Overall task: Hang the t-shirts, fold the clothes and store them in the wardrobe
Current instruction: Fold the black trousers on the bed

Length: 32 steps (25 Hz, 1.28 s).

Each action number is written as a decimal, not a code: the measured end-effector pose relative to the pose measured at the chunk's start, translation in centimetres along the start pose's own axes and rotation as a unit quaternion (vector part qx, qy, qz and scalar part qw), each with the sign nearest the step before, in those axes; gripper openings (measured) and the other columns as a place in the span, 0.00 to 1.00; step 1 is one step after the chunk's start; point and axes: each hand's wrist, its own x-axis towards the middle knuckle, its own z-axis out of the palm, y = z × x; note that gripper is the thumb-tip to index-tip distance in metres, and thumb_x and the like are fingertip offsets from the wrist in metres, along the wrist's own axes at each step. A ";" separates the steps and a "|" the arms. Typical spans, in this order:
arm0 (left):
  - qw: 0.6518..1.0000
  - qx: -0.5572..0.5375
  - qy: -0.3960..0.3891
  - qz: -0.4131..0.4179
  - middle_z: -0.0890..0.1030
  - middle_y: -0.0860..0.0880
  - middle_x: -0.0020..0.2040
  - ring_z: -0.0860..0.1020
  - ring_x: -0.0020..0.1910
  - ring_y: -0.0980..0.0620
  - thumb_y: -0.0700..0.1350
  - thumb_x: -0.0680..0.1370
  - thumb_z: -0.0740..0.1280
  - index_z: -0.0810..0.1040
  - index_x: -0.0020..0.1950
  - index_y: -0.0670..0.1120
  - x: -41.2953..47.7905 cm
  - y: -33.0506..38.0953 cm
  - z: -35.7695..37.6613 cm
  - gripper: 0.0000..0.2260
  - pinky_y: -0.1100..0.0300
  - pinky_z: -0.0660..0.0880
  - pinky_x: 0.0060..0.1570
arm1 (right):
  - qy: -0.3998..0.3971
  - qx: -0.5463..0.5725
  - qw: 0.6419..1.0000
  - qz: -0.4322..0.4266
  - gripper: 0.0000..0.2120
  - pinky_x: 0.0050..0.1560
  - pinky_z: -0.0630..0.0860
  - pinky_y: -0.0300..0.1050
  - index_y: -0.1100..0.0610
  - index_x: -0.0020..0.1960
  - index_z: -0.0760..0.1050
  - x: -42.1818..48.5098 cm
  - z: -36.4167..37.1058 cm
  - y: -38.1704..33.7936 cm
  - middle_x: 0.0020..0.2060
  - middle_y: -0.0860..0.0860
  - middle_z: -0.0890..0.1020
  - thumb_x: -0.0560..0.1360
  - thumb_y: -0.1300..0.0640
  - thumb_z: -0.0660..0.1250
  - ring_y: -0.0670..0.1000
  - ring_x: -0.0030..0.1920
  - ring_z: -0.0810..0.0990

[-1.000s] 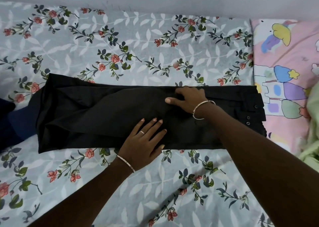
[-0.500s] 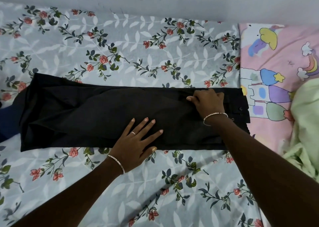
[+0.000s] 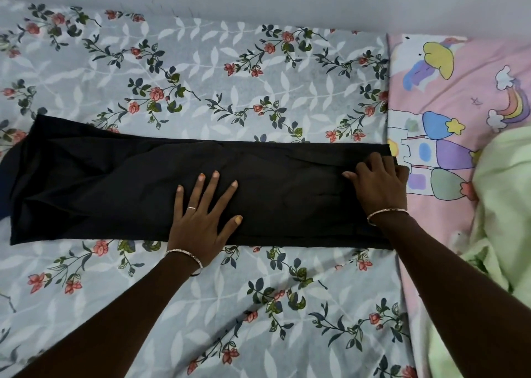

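Head view: black garment [image 3: 129, 182] is folded into a long strip and lies flat across the floral sheet [image 3: 201, 75], its right end reaching the pink pillow [image 3: 459, 90]. My left hand [image 3: 201, 222] is flat with fingers spread, pressing the strip's middle near the front edge. My right hand [image 3: 379, 185] sits on the right end, fingers bent over the edge, tips hidden; can't tell if it's gripping. Green cloth [image 3: 505, 205] lies on the pillow.

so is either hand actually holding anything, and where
Left hand presses flat midway on the black garment, gripping nothing. Right hand curls over its right end; whether it grips there cannot be told.
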 end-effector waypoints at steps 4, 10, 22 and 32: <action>1.000 -0.002 -0.002 -0.009 0.51 0.49 0.82 0.50 0.81 0.45 0.66 0.80 0.47 0.50 0.81 0.58 0.0 0.2 0.0 0.30 0.36 0.49 0.75 | 0.017 0.187 0.951 0.245 0.23 0.58 0.69 0.62 0.58 0.62 0.71 -2.0 -1.2 -0.8 0.63 0.61 0.71 0.79 0.41 0.62 0.65 0.62 0.70; 1.000 0.007 0.003 -0.011 0.52 0.48 0.82 0.50 0.81 0.45 0.66 0.80 0.47 0.51 0.81 0.57 0.0 0.3 0.3 0.31 0.36 0.49 0.75 | -0.093 0.400 0.795 0.446 0.40 0.63 0.71 0.58 0.58 0.67 0.68 -5.5 -2.9 1.0 0.59 0.57 0.76 0.67 0.34 0.75 0.61 0.60 0.75; 1.000 0.003 0.017 -0.015 0.54 0.48 0.81 0.52 0.80 0.45 0.66 0.80 0.48 0.52 0.81 0.58 0.0 0.3 0.6 0.30 0.36 0.48 0.75 | -0.114 0.709 0.510 0.474 0.28 0.49 0.82 0.57 0.56 0.61 0.81 -3.6 -4.0 1.4 0.51 0.58 0.86 0.63 0.49 0.82 0.62 0.50 0.85; 0.978 -0.204 -0.051 0.015 0.54 0.52 0.81 0.49 0.81 0.50 0.62 0.79 0.49 0.54 0.80 0.57 0.5 2.9 -0.9 0.30 0.37 0.45 0.76 | -0.102 0.841 0.410 0.339 0.15 0.41 0.84 0.52 0.53 0.57 0.84 -3.8 -14.8 -3.9 0.51 0.55 0.86 0.82 0.50 0.60 0.56 0.45 0.87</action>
